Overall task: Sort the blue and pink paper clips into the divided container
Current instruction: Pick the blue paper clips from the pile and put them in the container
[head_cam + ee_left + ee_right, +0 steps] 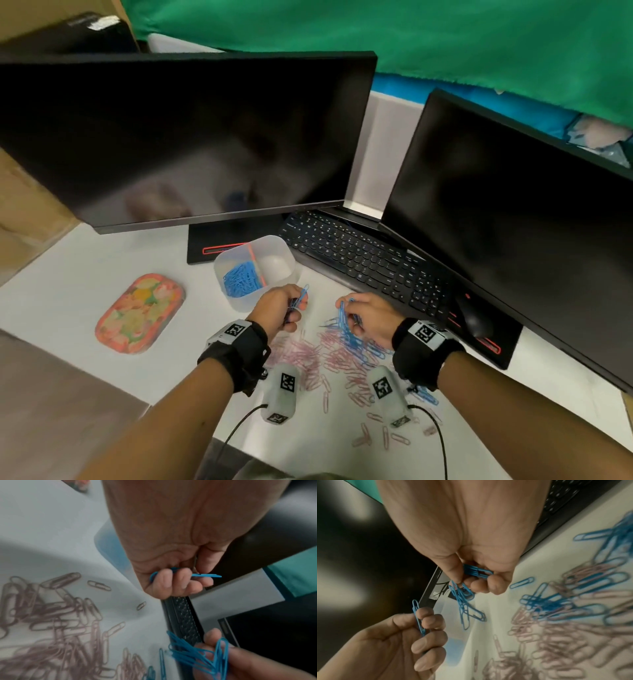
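Observation:
A translucent divided container (274, 237) with an orange divider stands behind my hands. Its left compartment holds blue clips (241, 279); the right compartment looks bare. My left hand (297, 306) (180, 582) pinches a few blue clips (303, 295) (205, 575) just in front of the container. My right hand (347, 310) (471, 580) grips a tangled bunch of blue clips (342, 318) (462, 599) that hangs down towards the desk. Below both hands lies a mixed pile, mostly pink clips (318, 356) with blue clips (363, 346) at its right.
A black keyboard (363, 260) and a mouse (474, 317) lie right of the container, under two dark monitors (188, 137) (513, 222). A flowered tray (140, 313) sits at the left. Loose pink clips (376, 435) are scattered near the desk's front edge.

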`<state>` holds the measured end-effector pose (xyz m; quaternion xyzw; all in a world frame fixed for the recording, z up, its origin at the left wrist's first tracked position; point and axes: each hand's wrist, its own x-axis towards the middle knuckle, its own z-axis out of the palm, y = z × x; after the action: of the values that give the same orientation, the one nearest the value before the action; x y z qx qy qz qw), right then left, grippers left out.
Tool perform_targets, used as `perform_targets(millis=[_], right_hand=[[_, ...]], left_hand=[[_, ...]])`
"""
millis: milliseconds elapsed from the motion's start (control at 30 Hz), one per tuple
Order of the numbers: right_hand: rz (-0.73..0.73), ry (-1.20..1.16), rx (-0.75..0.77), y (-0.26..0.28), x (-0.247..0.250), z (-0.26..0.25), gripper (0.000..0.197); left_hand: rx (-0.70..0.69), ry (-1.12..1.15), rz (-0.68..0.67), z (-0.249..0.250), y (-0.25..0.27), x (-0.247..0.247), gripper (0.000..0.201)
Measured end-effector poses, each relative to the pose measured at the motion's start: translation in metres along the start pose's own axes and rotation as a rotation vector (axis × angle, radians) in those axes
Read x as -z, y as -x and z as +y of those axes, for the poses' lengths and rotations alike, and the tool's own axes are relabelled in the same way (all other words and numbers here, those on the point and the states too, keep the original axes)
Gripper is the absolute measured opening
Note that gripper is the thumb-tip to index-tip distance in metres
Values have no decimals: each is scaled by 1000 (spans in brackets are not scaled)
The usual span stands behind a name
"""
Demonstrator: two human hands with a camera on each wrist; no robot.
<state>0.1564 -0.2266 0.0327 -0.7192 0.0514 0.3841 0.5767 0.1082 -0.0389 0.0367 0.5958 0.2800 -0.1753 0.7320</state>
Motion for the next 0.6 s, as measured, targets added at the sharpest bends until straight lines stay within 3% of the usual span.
perform_targets(millis=[200,367,600], right_hand=[[19,-185,-18,-11,-34,-32,22],[-29,-268,-64,-20,-69,-63,9],[-10,-331,-50,-35,-121,-107,17]], left_hand=[[-12,178,110,26,10,34,23],[-54,206,283,49,8,63,25],[24,281,343,62,2,89,15]])
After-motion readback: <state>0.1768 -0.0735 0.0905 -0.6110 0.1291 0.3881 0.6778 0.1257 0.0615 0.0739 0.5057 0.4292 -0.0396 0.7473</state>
